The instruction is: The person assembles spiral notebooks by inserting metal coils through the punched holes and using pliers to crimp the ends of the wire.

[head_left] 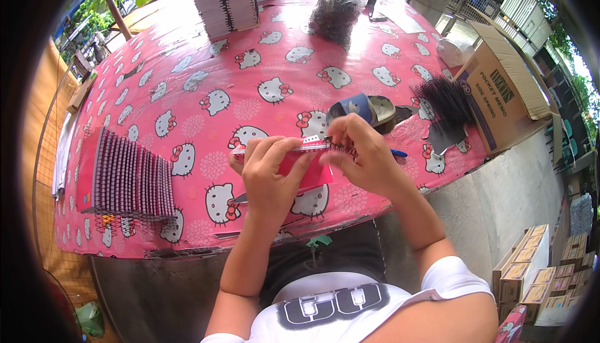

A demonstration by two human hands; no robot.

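My left hand [267, 169] grips a memo pad with a red cover [317, 179] near the middle front of the table. A row of punched holes runs along the pad's upper edge. My right hand [367, 159] is pinched at the right end of that edge, on a dark wire spiral [342, 149]. How far the spiral passes through the holes is partly hidden by the fingers. A pointed metal blade [239, 198] lies beside my left wrist. Just right of my right hand is a blue pen [399, 153].
Spiral-bound pads [128, 177] stand in a row at the left. Loose black spirals [444, 100] lie at the right beside a cardboard box [500, 90]. A blue round container [353, 110] sits beyond my right hand. Notebook stacks [224, 2] and a plastic bag [337, 15] are at the back.
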